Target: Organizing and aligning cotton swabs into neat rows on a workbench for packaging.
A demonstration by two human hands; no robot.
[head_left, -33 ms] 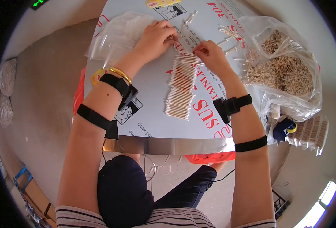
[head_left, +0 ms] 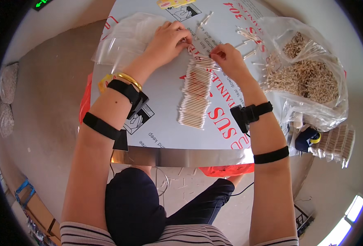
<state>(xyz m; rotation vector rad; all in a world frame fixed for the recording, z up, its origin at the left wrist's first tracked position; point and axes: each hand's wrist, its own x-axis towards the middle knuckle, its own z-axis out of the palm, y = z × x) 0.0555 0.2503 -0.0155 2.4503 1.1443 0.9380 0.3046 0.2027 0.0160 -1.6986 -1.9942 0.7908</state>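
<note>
A row of white-tipped cotton swabs (head_left: 196, 94) lies side by side down the middle of the table, its far end slightly fanned. At that far end, my left hand (head_left: 171, 41) has its fingers curled and closed around swab tips. Across from it, my right hand (head_left: 229, 61) pinches thumb and fingers together at the right ends of the topmost swabs. The fingers partly hide what they hold. A few loose swabs (head_left: 206, 19) lie beyond the hands, and others (head_left: 249, 35) lie to the right.
A clear plastic bag (head_left: 321, 41) full of swabs lies open at the right. Flat clear bags (head_left: 120, 43) lie under and beside my left wrist. Yellow cards (head_left: 175, 3) sit at the far edge. Packed swab bundles (head_left: 335, 143) and a tape roll (head_left: 315, 138) are at the lower right.
</note>
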